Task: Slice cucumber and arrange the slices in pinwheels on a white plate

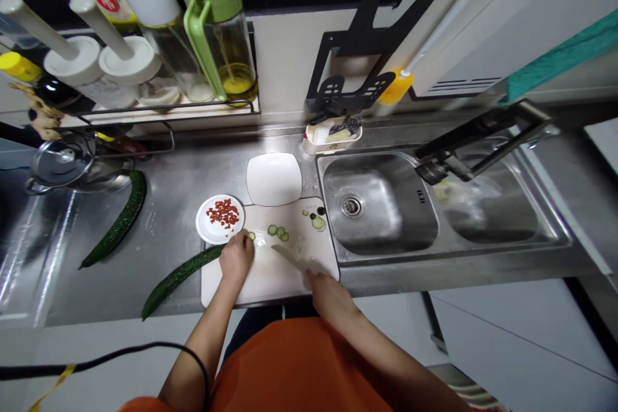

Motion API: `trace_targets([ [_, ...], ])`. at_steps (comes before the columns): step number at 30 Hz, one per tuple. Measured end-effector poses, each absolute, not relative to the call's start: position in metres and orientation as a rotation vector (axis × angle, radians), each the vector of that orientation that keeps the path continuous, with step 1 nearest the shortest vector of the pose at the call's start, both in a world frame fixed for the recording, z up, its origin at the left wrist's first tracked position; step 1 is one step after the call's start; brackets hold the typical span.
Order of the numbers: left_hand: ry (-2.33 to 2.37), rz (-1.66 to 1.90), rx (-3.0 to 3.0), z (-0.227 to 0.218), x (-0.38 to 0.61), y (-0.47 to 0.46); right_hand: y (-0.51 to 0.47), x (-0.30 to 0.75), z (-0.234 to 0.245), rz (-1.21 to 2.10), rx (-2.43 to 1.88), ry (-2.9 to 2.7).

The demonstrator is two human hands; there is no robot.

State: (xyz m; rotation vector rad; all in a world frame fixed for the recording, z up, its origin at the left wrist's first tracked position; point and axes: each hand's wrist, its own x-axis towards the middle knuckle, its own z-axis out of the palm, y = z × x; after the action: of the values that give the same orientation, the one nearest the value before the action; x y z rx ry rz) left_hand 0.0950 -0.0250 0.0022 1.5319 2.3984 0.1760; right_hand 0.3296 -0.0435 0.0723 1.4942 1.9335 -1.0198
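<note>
My left hand [237,257] is closed around the cut end of a long green cucumber [179,278], whose other end reaches past the board's left edge. In my right hand [328,295] is a knife [288,259], its blade pointing left over the white cutting board [270,280]. A few cucumber slices [278,232] lie near the middle of the board, beyond the blade. More cucumber pieces [317,222] sit at its far right corner. A round white plate [203,222] with small red diced pieces [224,212] stands just beyond my left hand.
A white square plate [273,179] touches the board's far side. Another cucumber [120,225] lies at left by a lidded pot [65,158]. To the right is a double sink [381,206] with a faucet [473,141]. An oil bottle [226,45] and jars stand on a rack.
</note>
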Motion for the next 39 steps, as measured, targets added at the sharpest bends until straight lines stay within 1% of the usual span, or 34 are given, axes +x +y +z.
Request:
trace_targets([
  [4,2.407,0.172,1.604,0.001,0.096,-0.027,-0.044,0.329,0.074,-1.001,1.505,1.926],
  [7,2.374,0.253,1.663,0.000,0.097,-0.025,-0.044,0.330,0.072,-1.032,1.498,1.906],
  [11,2.074,0.479,1.786,0.000,0.102,-0.013,-0.046,0.332,0.067,-1.051,1.513,1.913],
  [13,1.878,0.522,1.853,0.000,0.108,-0.003,-0.047,0.333,0.065,-1.046,1.518,1.923],
  [17,1.727,0.412,1.923,0.002,0.123,0.017,-0.046,0.333,0.063,-1.036,1.511,1.935],
  [26,1.653,0.221,1.935,-0.004,0.136,0.036,-0.043,0.333,0.069,-1.053,1.520,1.927],
  [39,1.514,0.197,2.027,0.003,0.137,0.045,-0.041,0.332,0.069,-1.035,1.517,1.924],
])
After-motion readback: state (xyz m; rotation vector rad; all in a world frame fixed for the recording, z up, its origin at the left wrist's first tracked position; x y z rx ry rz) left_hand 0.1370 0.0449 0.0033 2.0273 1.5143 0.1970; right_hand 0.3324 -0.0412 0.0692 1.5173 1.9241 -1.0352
